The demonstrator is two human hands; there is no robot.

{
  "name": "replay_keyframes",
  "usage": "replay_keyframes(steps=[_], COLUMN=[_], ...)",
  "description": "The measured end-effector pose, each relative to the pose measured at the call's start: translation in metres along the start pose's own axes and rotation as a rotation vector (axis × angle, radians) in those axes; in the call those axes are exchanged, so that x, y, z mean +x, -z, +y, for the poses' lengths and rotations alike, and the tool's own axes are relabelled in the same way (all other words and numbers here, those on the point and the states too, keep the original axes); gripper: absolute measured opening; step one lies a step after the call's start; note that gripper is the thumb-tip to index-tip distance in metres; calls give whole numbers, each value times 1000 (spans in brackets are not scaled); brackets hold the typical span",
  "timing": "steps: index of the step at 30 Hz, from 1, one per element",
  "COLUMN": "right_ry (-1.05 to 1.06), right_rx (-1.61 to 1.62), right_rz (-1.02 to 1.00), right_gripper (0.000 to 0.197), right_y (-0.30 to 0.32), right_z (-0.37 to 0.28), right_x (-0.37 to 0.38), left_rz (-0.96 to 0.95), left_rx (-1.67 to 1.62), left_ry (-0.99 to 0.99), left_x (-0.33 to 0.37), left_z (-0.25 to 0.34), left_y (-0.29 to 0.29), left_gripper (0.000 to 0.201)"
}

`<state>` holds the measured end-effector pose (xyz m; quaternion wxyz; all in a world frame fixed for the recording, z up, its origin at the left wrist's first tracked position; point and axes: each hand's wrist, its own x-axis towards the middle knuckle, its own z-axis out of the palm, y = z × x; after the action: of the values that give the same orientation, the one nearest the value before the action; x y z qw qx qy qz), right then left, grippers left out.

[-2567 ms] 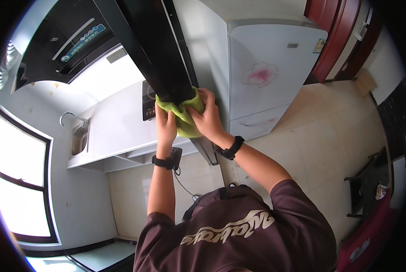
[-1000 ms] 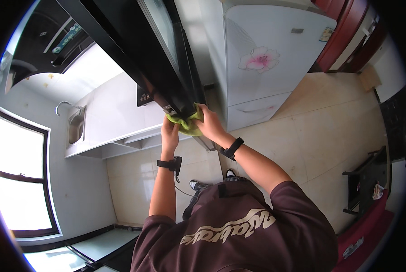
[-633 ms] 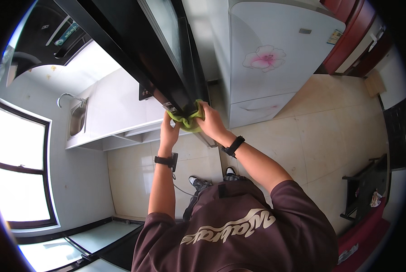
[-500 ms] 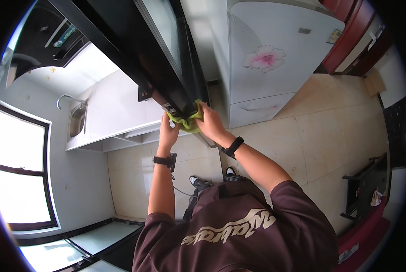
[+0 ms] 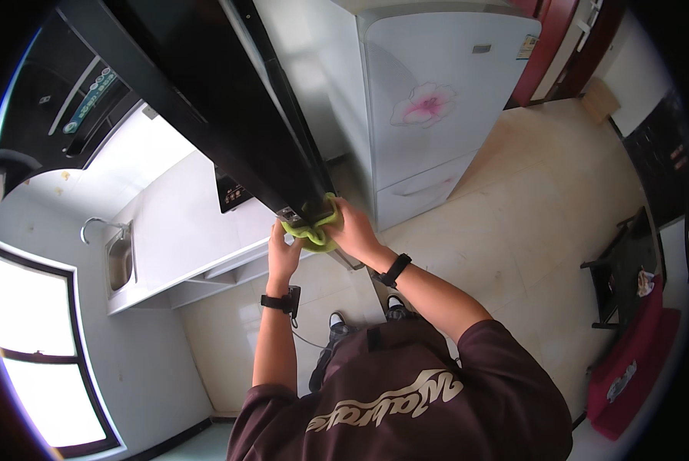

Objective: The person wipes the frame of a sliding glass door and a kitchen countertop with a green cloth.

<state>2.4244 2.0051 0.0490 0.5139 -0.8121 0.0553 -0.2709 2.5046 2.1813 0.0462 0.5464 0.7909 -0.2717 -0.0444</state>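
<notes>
While green cloth (image 5: pixel 314 237) wraps the black frame (image 5: pixel 225 127), tiled floor (image 5: pixel 513 246) lies below.

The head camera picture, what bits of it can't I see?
In the head view:
Black door frame: a patch is covered by the green cloth, left hand and right hand; the picture's top edge cuts it off.
Black cooktop: partly behind that frame.
Window: glare hides what's outside; the picture's dark rim cuts off its left side.
</notes>
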Motion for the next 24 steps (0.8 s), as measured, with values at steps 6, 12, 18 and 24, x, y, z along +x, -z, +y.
replay_keyframes(steps=[6,12,18,24], right_ry=[-29,196,414,510], right_rx=[15,-76,-200,-287], right_rz=[147,452,591,474], right_gripper=[55,50,43,28], right_y=[-6,-10,-10,-6], right_z=[-34,-78,-99,-113], right_x=[0,8,14,19], left_rz=[-1,-58,-50,6], left_rx=[-192,-614,-549,-623], left_ry=[-71,-106,-193,-274], left_x=[1,7,25,41], left_z=[-23,18,44,90], left_y=[-1,6,22,34], left_gripper=[45,36,32,25])
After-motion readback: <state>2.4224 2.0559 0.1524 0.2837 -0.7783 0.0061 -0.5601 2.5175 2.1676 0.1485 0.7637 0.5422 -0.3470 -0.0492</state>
